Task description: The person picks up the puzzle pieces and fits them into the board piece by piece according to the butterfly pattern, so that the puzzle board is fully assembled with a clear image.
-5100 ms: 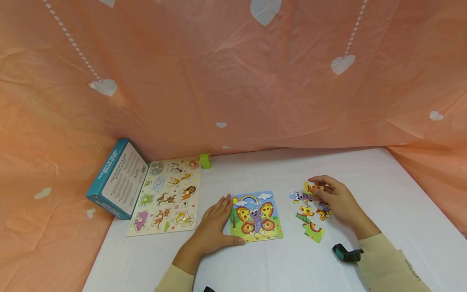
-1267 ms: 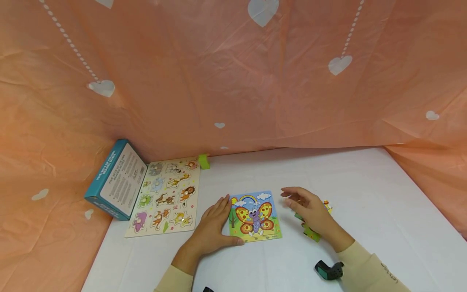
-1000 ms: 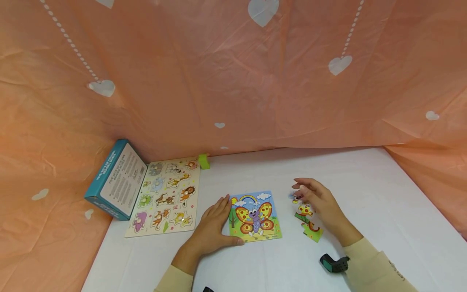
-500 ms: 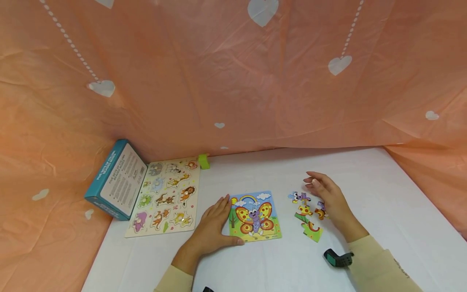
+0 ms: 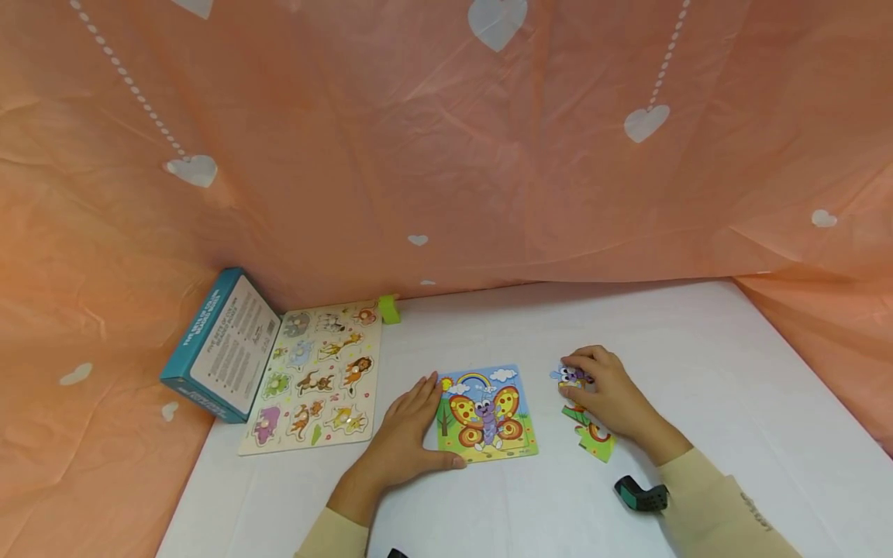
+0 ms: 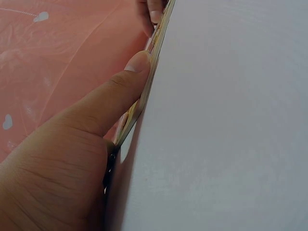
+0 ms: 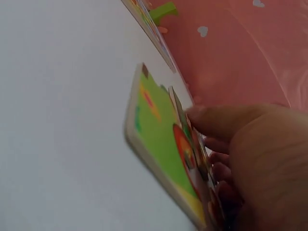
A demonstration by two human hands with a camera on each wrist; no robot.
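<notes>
In the head view, my left hand rests at the left side of a square butterfly puzzle, fingers stretched along its edge. Its thumb touches the lower edge, as the left wrist view also shows. To the right, my right hand is over loose jigsaw pieces, with fingers and thumb around a purple butterfly-face piece. A green piece with a red curve lies just below that hand, and shows large in the right wrist view. The right hand covers the other pieces in part.
An animal knob puzzle board lies at the left, beside a standing teal box. A small green block sits at the board's far corner. A black wrist device is by the right sleeve. An orange curtain hangs behind the white table.
The right hand held a yellow piece above the pile, then was near the butterfly puzzle, then drew back right. Now it has come down onto the butterfly-face piece. The left hand has stayed.
</notes>
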